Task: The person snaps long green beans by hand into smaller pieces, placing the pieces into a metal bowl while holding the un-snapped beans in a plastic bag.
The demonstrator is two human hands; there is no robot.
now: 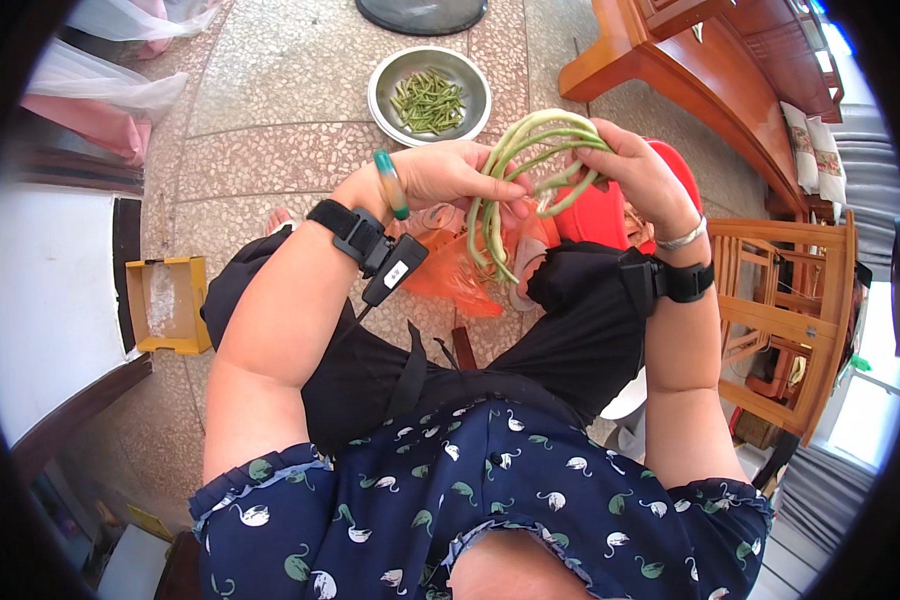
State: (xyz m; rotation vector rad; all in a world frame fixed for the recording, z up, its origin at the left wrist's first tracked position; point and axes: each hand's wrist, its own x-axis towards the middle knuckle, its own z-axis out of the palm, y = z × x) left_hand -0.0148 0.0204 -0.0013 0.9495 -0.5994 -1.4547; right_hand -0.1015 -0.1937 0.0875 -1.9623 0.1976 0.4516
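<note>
A looped bundle of long green beans (544, 124) is held between both hands, over the gap between the knees. My right hand (630, 165) grips the bundle's right end between thumb and fingers. My left hand (465, 180) has its thumb and fingers around the hanging strands on the left side. Beyond the hands, a steel bowl (482, 97) on the floor holds many short cut bean pieces (429, 103). An orange plastic bag (457, 262) lies on the floor below the beans, partly hidden by them.
A red container (592, 217) stands by the right knee, partly covered by my right hand. A dark round lid or tray (422, 19) lies beyond the bowl. Wooden furniture (615, 56) is on the right, with a wooden chair (780, 307). A yellow open box (169, 305) sits left.
</note>
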